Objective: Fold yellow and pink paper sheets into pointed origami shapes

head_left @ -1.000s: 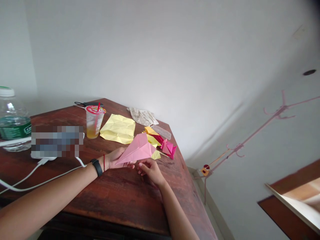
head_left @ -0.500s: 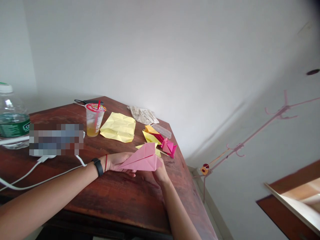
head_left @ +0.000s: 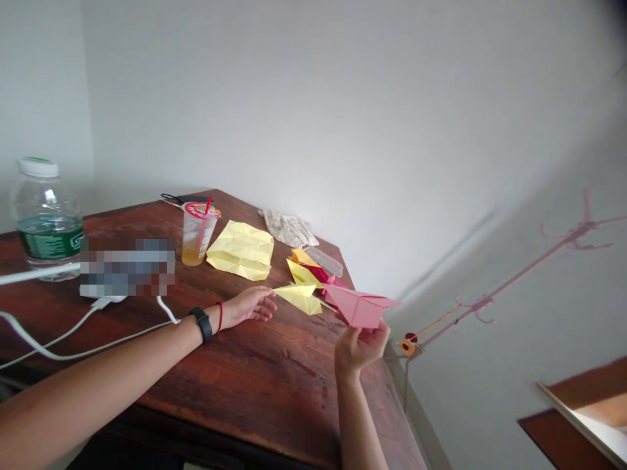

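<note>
Bench (head_left: 274,385): reddish-brown wood
Bottle (head_left: 49,241): left
Sheet (head_left: 240,251): yellow, creased
Cup (head_left: 196,241): just beside sheet
Cloth (head_left: 290,230): near far edge
Case (head_left: 329,262): clear, near cloth
Plane (head_left: 302,299): yellow, folded

Head camera looks forward and down across the table (head_left: 235,378)

Bottle (head_left: 49,238), drink cup (head_left: 196,238), pink rack (head_left: 484,301).

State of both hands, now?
Left hand: open, holding nothing, near the tip of the yellow paper plane.
Right hand: closed, holding the pink paper plane.
</note>
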{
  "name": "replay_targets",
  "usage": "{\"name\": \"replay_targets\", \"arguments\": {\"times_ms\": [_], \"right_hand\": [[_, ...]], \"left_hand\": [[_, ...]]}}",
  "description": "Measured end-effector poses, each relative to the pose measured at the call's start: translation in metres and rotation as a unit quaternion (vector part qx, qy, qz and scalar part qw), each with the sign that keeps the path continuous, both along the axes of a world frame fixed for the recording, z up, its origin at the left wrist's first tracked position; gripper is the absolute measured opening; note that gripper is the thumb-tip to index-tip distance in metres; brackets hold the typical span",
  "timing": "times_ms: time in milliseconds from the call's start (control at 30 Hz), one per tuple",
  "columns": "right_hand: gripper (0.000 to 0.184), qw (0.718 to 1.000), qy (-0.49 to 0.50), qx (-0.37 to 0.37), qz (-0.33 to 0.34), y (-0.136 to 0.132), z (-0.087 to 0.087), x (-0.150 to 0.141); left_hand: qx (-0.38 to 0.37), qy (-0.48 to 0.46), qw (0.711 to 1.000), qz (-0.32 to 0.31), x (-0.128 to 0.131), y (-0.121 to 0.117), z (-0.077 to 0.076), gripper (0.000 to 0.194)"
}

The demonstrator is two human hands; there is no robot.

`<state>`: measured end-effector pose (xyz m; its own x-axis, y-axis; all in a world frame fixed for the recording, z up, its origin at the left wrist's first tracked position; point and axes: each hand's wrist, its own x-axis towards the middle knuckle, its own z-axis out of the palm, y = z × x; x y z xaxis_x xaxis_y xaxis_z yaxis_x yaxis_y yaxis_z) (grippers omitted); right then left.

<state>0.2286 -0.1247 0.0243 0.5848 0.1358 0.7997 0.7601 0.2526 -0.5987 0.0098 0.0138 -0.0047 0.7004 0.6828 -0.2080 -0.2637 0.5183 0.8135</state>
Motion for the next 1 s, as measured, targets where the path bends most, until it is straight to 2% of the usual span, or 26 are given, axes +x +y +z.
{"name": "replay_targets", "arguments": {"times_ms": [67,100,167,233,267,300,367,433,600,700,833,867,1000], "right_hand": [[0.037,1.0,0.0,0.007,-0.019,0.003,0.001,-0.002],[0.034,1.0,-0.004,-0.024,-0.009,0.006,0.001,-0.004],[0.029,0.986,-0.008,-0.159,0.046,0.012,0.0,-0.007],[0.031,0.944,0.021,-0.311,0.113,0.017,-0.004,-0.009],[0.035,0.918,0.039,-0.365,0.148,0.02,-0.007,-0.01],[0.039,0.901,0.063,-0.389,0.181,0.021,-0.01,-0.01],[0.049,0.883,0.111,-0.396,0.227,0.023,-0.016,-0.01],[0.052,0.882,0.144,-0.377,0.241,0.023,-0.019,-0.011],[0.044,0.884,0.154,-0.373,0.237,0.021,-0.018,-0.013],[0.04,0.871,0.141,-0.39,0.263,0.02,-0.019,-0.017],[0.034,0.85,0.117,-0.418,0.298,0.021,-0.024,-0.023],[0.031,0.843,0.103,-0.429,0.308,0.022,-0.025,-0.024],[0.023,0.819,0.036,-0.465,0.334,0.023,-0.03,-0.029]], "left_hand": [[0.011,0.004,1.0,-0.007,0.0,-0.001,0.001,0.025],[0.016,0.007,1.0,-0.008,0.0,-0.001,0.001,0.025],[0.025,0.015,1.0,-0.008,0.001,-0.001,0.001,0.025],[0.035,0.023,0.999,-0.007,0.001,-0.001,0.001,0.027],[0.042,0.027,0.999,-0.007,0.001,-0.001,0.002,0.027],[0.05,0.031,0.998,-0.009,0.001,-0.001,0.002,0.027],[0.07,0.038,0.997,-0.012,0.001,-0.002,0.002,0.028],[0.096,0.046,0.994,-0.016,0.002,-0.002,0.002,0.031],[0.19,0.092,0.977,0.0,0.003,-0.003,0.002,0.036],[0.29,0.141,0.945,0.047,0.002,-0.002,0.004,0.031],[0.442,0.2,0.868,0.108,-0.002,-0.003,0.004,0.018],[0.471,0.213,0.848,0.117,-0.003,-0.003,0.003,0.02],[0.551,0.248,0.784,0.14,-0.005,-0.006,-0.006,0.049]]}}
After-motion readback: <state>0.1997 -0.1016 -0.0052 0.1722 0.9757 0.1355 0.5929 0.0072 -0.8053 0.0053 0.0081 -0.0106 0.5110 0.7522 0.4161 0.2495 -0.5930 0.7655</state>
